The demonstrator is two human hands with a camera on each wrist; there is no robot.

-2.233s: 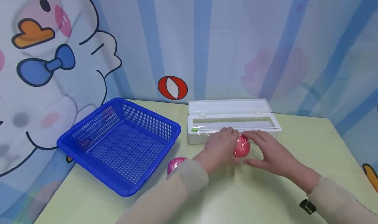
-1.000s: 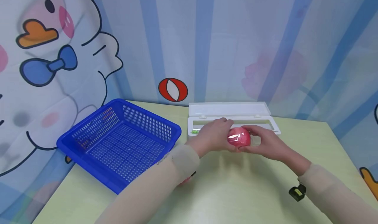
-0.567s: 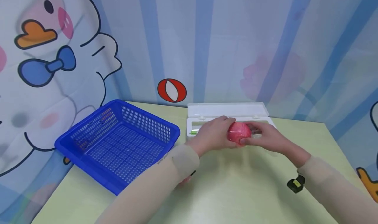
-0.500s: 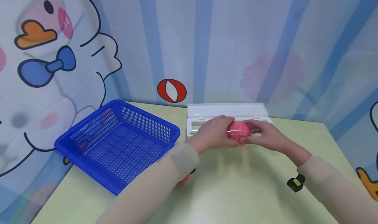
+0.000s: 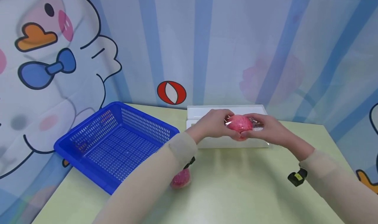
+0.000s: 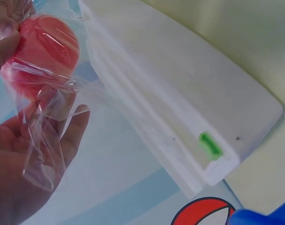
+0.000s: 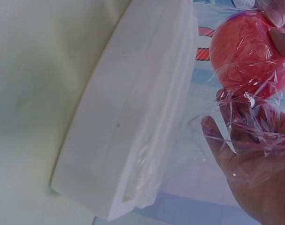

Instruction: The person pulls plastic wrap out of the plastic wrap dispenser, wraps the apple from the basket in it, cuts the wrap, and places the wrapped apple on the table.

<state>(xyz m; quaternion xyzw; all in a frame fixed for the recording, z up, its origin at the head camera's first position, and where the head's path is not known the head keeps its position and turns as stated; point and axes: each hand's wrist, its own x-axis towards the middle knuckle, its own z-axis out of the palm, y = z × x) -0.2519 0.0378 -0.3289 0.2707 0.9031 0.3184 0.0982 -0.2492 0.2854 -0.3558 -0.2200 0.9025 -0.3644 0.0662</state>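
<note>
A round, streaky red fruit (image 5: 240,123) in loose clear cling film (image 7: 245,126) is held up in front of a long white cling-film dispenser (image 5: 227,143). My left hand (image 5: 214,123) grips it from the left, thumb below and fingers above. From the right, my right hand (image 5: 268,128) holds it between thumb and fingers. Gathered film hangs in folds across both palms in the wrist views. The dispenser's lid is raised, and a green slider (image 6: 210,145) sits at its end in the left wrist view.
A blue perforated basket (image 5: 144,117) stands at the left, its near right side hidden behind my left sleeve. A second pink-red round fruit (image 5: 181,179) lies on the table below that sleeve. A printed cartoon curtain (image 5: 147,46) hangs behind the table.
Both hands have lifted the red fruit up from just before the dispenser. My right hand, earlier spread beside the fruit, now grips it. More of the dispenser's front shows.
</note>
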